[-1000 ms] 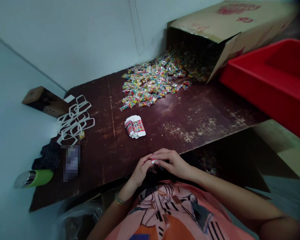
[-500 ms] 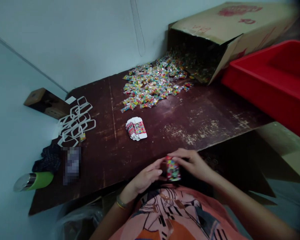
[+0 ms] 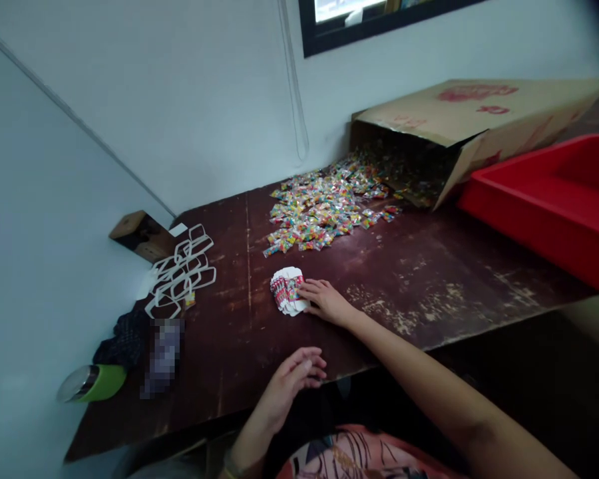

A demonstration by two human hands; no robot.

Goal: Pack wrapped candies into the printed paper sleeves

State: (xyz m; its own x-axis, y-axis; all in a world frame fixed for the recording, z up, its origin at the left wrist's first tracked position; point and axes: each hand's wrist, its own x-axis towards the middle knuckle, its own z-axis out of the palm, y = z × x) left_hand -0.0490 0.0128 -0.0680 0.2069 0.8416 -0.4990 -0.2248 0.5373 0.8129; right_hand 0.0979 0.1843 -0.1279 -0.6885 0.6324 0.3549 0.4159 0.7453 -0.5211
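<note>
On the table lies a fanned stack of flat printed cartons point(image 3: 293, 294), white with red, colourful fronts. My right hand point(image 3: 325, 301) reaches over the table with its fingers stretched out, the tips touching the stack's right side; no carton is lifted. Near the table's front edge hovers my left hand point(image 3: 298, 374), fingers loosely curved and apart, holding nothing. Behind the stack spreads a pile of small wrapped candy packets point(image 3: 319, 209) in clear, colourful wrappers.
An open cardboard box point(image 3: 459, 113) on its side holds more packets. Beside it, a red tray point(image 3: 539, 226) stands at right. Several white frame-like loops point(image 3: 182, 273), a brown box point(image 3: 144, 236), dark cloth point(image 3: 122, 339) and a green-and-silver cup point(image 3: 97, 384) are at left.
The small colourful box between my hands is no longer in view. My right hand has moved forward to the carton stack; my left hand has come away empty. The view has tilted up.
</note>
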